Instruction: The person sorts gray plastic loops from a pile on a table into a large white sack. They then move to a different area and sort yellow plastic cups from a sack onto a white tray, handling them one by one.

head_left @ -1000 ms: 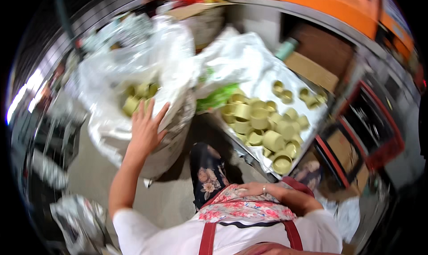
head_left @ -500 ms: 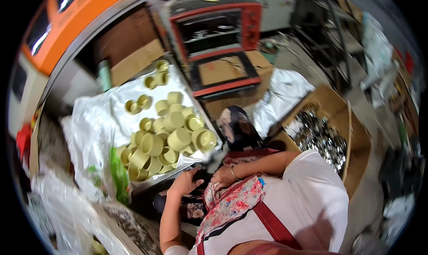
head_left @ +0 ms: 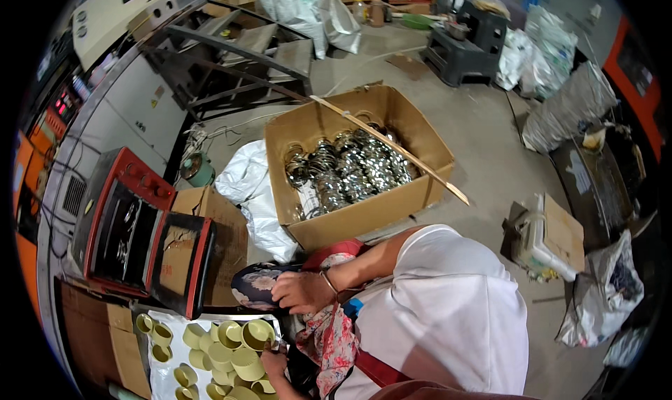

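Observation:
Several yellow-green round cups of different sizes lie heaped on a white-lined tray at the lower left. My left hand is at the tray's near edge, beside a larger cup, its fingertips close to the rim; whether they touch it I cannot tell. Its fingers look apart, with nothing visible in them. My right hand rests back-up over my dark floral-clothed knee, fingers loosely extended and apparently empty. Ahead of it stands a cardboard box full of shiny metal rings.
A wooden strip lies across the box. To the left, a red toaster oven has its glass door lowered. White sacks lie between oven and box. A metal frame, a dark plastic stool and a white container stand farther around.
My view has swung to the right, bringing the box of rings to the middle. My left hand is now closer to the cups; my right hand has come off the floral cloth to my knee.

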`<state>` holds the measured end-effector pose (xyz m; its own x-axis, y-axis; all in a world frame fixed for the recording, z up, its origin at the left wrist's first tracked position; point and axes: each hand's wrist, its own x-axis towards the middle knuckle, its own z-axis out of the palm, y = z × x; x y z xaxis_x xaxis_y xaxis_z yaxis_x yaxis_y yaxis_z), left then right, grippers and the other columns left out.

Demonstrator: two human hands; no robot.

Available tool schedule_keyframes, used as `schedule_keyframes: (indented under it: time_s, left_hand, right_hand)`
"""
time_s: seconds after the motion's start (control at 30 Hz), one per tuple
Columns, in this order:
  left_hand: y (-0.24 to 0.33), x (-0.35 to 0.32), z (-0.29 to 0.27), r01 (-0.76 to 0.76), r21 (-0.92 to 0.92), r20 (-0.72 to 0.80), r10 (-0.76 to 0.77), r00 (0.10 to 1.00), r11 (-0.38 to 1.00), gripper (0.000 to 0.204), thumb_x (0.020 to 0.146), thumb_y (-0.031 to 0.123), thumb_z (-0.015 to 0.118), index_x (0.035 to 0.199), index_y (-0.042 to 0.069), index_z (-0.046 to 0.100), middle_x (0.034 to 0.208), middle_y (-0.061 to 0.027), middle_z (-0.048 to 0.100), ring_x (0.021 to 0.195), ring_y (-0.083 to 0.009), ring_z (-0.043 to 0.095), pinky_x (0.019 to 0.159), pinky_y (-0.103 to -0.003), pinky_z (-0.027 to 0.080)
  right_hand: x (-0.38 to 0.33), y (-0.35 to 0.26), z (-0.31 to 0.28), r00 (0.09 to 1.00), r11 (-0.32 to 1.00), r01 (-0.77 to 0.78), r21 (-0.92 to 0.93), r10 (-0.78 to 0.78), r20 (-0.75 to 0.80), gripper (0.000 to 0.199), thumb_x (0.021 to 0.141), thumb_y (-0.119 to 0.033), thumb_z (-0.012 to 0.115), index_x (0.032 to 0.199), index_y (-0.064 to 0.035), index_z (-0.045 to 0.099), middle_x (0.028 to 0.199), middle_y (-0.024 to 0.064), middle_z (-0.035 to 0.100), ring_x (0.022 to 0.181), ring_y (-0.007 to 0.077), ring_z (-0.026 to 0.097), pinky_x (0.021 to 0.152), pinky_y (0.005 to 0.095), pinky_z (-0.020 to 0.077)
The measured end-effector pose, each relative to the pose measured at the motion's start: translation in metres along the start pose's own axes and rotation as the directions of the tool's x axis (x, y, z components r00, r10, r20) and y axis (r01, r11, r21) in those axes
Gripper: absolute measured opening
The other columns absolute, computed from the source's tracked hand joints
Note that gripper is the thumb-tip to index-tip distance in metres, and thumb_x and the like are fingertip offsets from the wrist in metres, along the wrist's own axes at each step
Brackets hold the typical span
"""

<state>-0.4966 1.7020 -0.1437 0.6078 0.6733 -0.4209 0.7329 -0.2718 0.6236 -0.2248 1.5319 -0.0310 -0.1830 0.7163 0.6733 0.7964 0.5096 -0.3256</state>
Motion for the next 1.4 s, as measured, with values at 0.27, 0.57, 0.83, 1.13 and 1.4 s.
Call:
schedule_keyframes:
  time_s: [0.27,0.57,0.83,1.13,1.4]
  left_hand:
    - [0.007,-0.002,-0.010,0.068,-0.025,0.166,-0.063,0.984,0.997,0.029,0.078,0.009,0.066,0.096,-0.009,0.054,0.072,-0.0118,0.061,0.047,-0.0148,0.056,0.039,-0.028,0.044]
    - [-0.010,0.013,-0.001,0.092,-0.196,0.231,-0.045,0.972,0.976,0.030,0.081,0.008,0.062,0.105,-0.005,0.050,0.072,-0.0123,0.060,0.049,-0.0158,0.056,0.039,-0.026,0.045]
    - [-0.029,0.017,-0.003,0.248,-0.455,0.321,-0.102,0.941,0.855,0.026,0.086,0.011,0.058,0.110,0.007,0.050,0.062,-0.0098,0.058,0.043,-0.0160,0.054,0.038,-0.024,0.041]
    - [-0.009,0.029,-0.013,-0.026,-0.296,0.467,0.168,0.868,0.955,0.018,0.088,0.020,0.054,0.087,0.003,0.060,0.071,0.0018,0.055,0.064,-0.0063,0.048,0.057,-0.021,0.041]
    - [-0.025,0.004,-0.005,0.193,-0.463,0.261,-0.075,0.962,0.865,0.031,0.087,0.020,0.058,0.115,0.007,0.055,0.077,-0.0032,0.063,0.060,-0.0085,0.057,0.055,-0.020,0.045]
  right_hand:
    - [-0.143,-0.022,-0.090,0.302,0.305,-0.952,0.006,0.945,-0.124,0.016,0.082,-0.021,0.054,0.075,-0.0075,0.060,0.072,0.0132,0.058,0.067,0.0282,0.058,0.060,0.0402,0.0448]
    - [-0.342,-0.077,-0.036,-0.587,-0.548,-0.806,-0.224,0.787,0.190,0.028,0.078,-0.031,0.057,0.088,-0.0056,0.061,0.090,0.0134,0.061,0.085,0.0303,0.056,0.074,0.0404,0.0442]
    - [-0.331,-0.103,-0.008,-0.501,-0.456,-0.863,-0.219,0.831,0.242,0.031,0.077,-0.030,0.058,0.098,-0.0075,0.058,0.100,0.0129,0.058,0.095,0.0296,0.053,0.081,0.0401,0.0415]
    - [-0.359,-0.157,-0.019,-0.485,-0.419,-0.865,-0.276,0.839,0.245,0.038,0.077,-0.029,0.059,0.109,-0.0097,0.056,0.111,0.0124,0.056,0.108,0.0289,0.049,0.090,0.0397,0.0384]
    - [-0.299,-0.110,-0.064,0.383,0.453,-0.740,-0.497,0.891,0.242,0.065,0.070,-0.025,0.060,0.130,-0.0125,0.038,0.140,0.0106,0.027,0.132,0.0244,0.022,0.105,0.0488,0.0181]
